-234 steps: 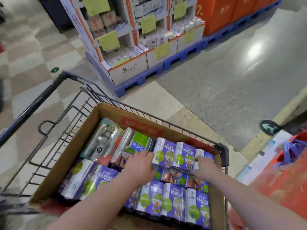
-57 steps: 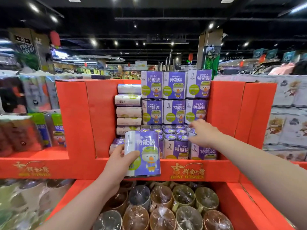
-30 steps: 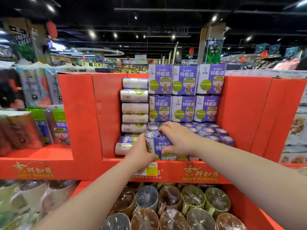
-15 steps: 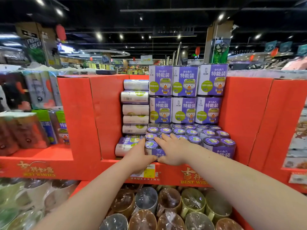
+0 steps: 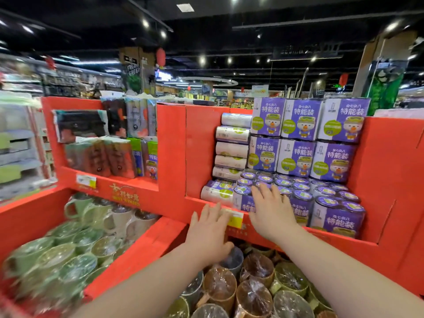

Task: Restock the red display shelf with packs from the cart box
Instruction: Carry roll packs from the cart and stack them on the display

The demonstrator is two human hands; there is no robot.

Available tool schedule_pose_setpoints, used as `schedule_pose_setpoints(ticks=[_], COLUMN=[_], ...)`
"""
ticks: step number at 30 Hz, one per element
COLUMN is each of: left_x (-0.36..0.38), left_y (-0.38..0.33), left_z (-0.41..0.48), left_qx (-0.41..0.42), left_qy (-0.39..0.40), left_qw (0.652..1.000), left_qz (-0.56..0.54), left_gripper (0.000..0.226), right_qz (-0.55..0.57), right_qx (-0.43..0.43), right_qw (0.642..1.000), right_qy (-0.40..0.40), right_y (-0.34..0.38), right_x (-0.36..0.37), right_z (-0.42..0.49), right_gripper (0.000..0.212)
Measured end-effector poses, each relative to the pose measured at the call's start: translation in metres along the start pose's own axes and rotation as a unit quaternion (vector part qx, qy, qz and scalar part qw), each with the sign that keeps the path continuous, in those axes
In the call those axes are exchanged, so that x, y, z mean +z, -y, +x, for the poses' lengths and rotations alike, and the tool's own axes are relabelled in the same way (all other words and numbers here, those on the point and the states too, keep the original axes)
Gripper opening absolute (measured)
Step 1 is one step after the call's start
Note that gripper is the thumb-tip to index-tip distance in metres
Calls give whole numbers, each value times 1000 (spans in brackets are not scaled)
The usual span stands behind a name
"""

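Observation:
The red display shelf fills the middle of the view. Purple packs with a cartoon duck stand stacked in its right bay, with a lower front row at the lip. A front-row pack stands at the left of that row. My right hand lies flat with straight fingers against this pack. My left hand hovers open, holding nothing, in front of the shelf lip by a yellow price tag. The cart box is out of view.
White rolls lie stacked at the bay's left side. Below the shelf, bins hold wrapped brown mugs and green mugs. The left bay holds dark packs. Store aisles stretch behind.
Both hands have let go of the pack just set in the front row. My left hand has dropped below the shelf lip. The view has swung left.

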State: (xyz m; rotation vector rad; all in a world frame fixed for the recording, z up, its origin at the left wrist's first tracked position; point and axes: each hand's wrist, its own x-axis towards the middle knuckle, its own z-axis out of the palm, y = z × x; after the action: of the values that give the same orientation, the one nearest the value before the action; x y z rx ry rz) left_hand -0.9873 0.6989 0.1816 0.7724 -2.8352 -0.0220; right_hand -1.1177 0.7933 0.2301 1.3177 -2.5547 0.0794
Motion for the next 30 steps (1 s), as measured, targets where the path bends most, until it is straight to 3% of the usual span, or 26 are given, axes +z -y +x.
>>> schedule_pose_setpoints(ticks=[4, 8, 13, 18, 25, 30], left_x=[5, 10, 2, -8, 13, 23], left_y=[-1, 5, 34, 99, 181, 212], left_z=[-34, -73, -133, -231, -414, -519], left_qx=[5, 19, -1, -80, -239, -332], left_qy=[20, 21, 5, -3, 95, 156], left_qw=[1000, 999, 1000, 997, 966, 930], left_qz=[6, 23, 23, 22, 20, 10], left_gripper=[63, 46, 52, 55, 46, 54], right_qz=[-18, -24, -27, -7, 39, 98], right_qx=[-73, -152, -215, -271, -345, -391], right_qw=[997, 985, 965, 950, 923, 902], right_qy=[16, 79, 145, 158, 166, 155], right_y=[23, 50, 97, 175, 315, 400], right_x=[5, 17, 35, 43, 31, 18], right_z=[-42, -95, -147, -190, -249, -286], right_gripper=[72, 48, 39, 42, 41, 35])
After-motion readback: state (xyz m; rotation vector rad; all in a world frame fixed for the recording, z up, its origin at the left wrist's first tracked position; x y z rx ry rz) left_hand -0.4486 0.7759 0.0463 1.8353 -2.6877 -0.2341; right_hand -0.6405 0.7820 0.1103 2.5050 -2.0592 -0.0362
